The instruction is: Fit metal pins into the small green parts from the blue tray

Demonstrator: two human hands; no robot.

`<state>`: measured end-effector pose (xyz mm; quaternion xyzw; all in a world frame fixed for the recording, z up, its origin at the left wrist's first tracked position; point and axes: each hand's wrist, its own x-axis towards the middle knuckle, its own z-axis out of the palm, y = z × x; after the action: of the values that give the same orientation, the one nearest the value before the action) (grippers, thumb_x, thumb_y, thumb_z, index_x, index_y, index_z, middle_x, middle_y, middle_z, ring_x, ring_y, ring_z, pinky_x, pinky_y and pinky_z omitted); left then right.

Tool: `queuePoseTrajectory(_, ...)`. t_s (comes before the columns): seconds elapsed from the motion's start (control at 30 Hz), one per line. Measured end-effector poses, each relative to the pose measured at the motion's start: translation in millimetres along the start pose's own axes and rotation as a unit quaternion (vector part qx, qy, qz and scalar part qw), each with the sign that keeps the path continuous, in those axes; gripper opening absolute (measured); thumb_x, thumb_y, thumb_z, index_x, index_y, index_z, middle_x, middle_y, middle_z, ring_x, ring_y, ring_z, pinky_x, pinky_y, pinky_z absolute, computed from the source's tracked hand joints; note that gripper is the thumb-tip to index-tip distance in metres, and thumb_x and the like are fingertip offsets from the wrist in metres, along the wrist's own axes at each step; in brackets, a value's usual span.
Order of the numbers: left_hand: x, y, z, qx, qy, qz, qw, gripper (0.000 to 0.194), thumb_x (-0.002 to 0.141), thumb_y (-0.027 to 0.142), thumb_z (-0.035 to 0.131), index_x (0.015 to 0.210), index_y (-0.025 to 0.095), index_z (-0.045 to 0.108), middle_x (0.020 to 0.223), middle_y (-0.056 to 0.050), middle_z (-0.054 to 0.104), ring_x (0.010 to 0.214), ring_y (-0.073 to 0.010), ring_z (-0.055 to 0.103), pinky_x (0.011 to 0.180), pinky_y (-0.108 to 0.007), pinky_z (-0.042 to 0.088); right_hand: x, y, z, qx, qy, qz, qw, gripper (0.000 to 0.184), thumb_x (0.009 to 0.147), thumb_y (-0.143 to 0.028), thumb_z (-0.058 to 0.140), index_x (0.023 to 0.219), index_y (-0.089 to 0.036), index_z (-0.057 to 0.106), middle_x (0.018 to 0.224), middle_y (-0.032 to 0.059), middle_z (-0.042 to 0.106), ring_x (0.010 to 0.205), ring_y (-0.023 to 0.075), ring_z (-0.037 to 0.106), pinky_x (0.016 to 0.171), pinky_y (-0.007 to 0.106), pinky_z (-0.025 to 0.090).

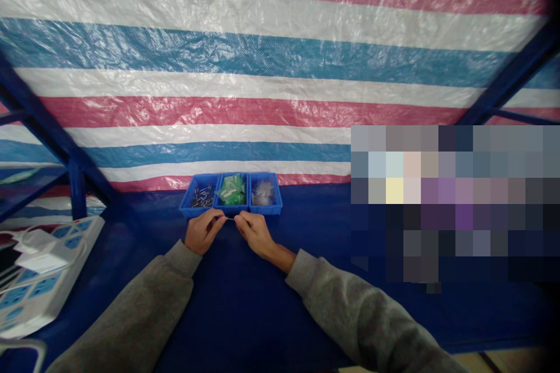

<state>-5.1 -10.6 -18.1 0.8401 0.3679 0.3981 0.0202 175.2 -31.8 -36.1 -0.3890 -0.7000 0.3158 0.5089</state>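
My left hand (203, 231) and my right hand (258, 235) meet in front of three small blue bins. Both are closed, thumb against fingers, on opposite ends of a thin, pale, metal-looking pin (230, 219). Its exact kind is too small to make out. The left bin (185, 208) contains several loose metal fasteners (203, 195) that look like screws or rivets. Green plastic packets (234, 189) fill the middle bin, and clear plastic bags (263, 192) lie in the right bin (268, 210).
A dark blue tabletop (245, 315) spreads beneath my arms. To the left lies a white power strip (52, 297) with a plugged-in white adapter (41, 250) and cables. Blue metal posts (77, 186) and a striped tarp (245, 58) stand behind. A blurred-out patch covers the right side.
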Motion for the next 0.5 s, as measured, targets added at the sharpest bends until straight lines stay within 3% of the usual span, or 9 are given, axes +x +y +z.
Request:
queuePoseTrajectory(0.27, 2.6, 4.0, -2.1, 0.010, -0.002, 0.031, 0.999, 0.020, 0.089, 0.026, 0.046, 0.076, 0.016, 0.058, 0.069, -0.001, 0.063, 0.061, -0.0101, 0.058, 0.061, -0.020, 0.043, 0.4, -1.6, 0.1, -0.013, 0.021, 0.014, 1.000, 0.045, 0.093, -0.042, 0.036, 0.057, -0.017, 0.047, 0.052, -0.0043, 0.043, 0.051, 0.0079, 0.043, 0.054, 0.020, 0.032)
queuePoseTrajectory(0.5, 3.0, 5.9, -4.7, 0.030, -0.029, 0.023, 0.999, 0.032, 0.091, 0.027, 0.039, 0.064, 0.017, 0.055, 0.058, 0.001, 0.057, 0.054, -0.0091, 0.054, 0.056, -0.021, 0.039, 0.2, -6.4, 0.0, -0.010, 0.025, 0.001, 1.000, 0.036, 0.091, -0.040, 0.040, 0.072, -0.016, 0.058, 0.058, -0.0030, 0.048, 0.054, 0.0088, 0.044, 0.054, 0.020, 0.035)
